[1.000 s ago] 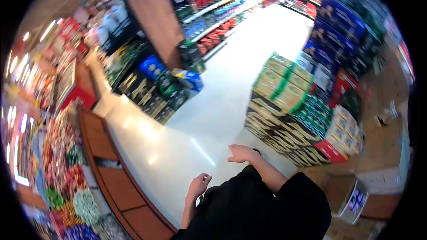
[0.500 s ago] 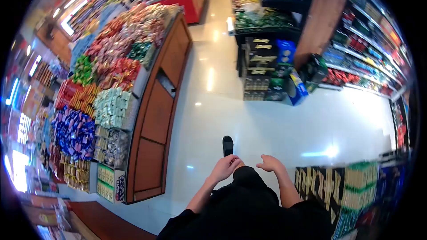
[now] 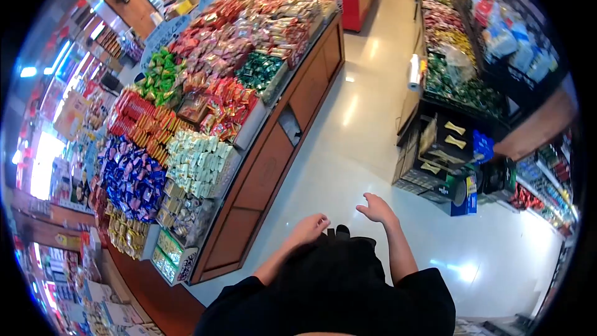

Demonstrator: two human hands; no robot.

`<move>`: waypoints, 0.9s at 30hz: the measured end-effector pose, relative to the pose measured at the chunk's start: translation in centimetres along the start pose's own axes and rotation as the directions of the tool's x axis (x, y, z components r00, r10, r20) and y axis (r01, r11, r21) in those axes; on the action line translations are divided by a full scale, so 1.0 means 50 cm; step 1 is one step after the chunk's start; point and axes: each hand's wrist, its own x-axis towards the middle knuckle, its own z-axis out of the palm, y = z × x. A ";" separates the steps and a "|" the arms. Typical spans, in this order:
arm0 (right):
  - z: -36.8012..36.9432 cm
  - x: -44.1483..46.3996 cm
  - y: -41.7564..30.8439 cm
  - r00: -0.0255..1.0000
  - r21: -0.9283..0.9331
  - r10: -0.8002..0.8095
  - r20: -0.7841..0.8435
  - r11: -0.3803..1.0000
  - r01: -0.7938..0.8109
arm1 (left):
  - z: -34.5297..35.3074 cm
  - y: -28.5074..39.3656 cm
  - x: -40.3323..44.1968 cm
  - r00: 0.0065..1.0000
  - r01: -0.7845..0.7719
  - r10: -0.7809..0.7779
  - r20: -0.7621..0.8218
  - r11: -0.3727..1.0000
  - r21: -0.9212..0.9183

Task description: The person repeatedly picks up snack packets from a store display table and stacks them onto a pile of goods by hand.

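Floor: pale and glossy (image 3: 329, 155); it runs between your desk and the black boxes.
Desk: wood-sided (image 3: 267, 165), to your left; it carries the wrapped packets (image 3: 199, 162), heaped in blue, red, green and pale piles.
Freezer: red-sided (image 3: 342, 3), beyond the desk's far end.
Black boxes: stacked (image 3: 444, 143) to your right; gold bow marks on them.
Hands: well apart, above the floor; your left hand (image 3: 309, 228) is released, fingers loosely curled, nearer the desk; your right hand (image 3: 378, 209) is released, fingers partly spread.
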 end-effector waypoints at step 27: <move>-0.105 1.369 -0.606 0.961 0.385 -0.262 -0.093 0.880 0.277 | -0.723 -0.276 1.026 0.544 -0.285 -0.804 -0.240 0.093 -0.954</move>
